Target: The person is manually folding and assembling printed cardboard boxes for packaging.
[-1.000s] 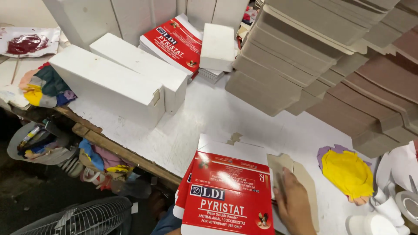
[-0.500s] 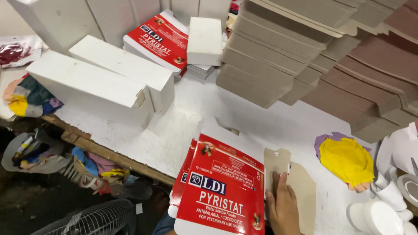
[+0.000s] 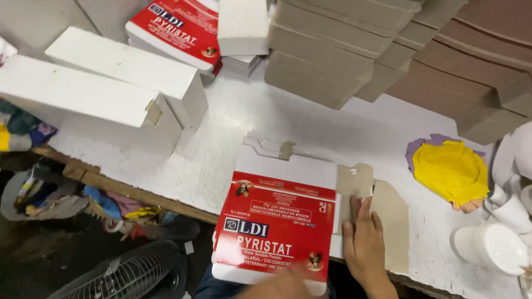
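The right hand (image 3: 363,243) lies flat, fingers spread a little, pressing a brown flap (image 3: 356,185) beside the red carton (image 3: 274,230) at the worktop's (image 3: 332,127) near edge. The left hand (image 3: 280,287) is a blur at the carton's near end; its grip cannot be told. A yellow cloth (image 3: 450,170) lies toward the right edge.

A packaging workshop: tall stacks of flat brown cardboard (image 3: 443,50) rise behind the glue-stained white desk (image 3: 233,127), with folded white boxes (image 3: 119,72) and red printed cartons (image 3: 274,230) on it.
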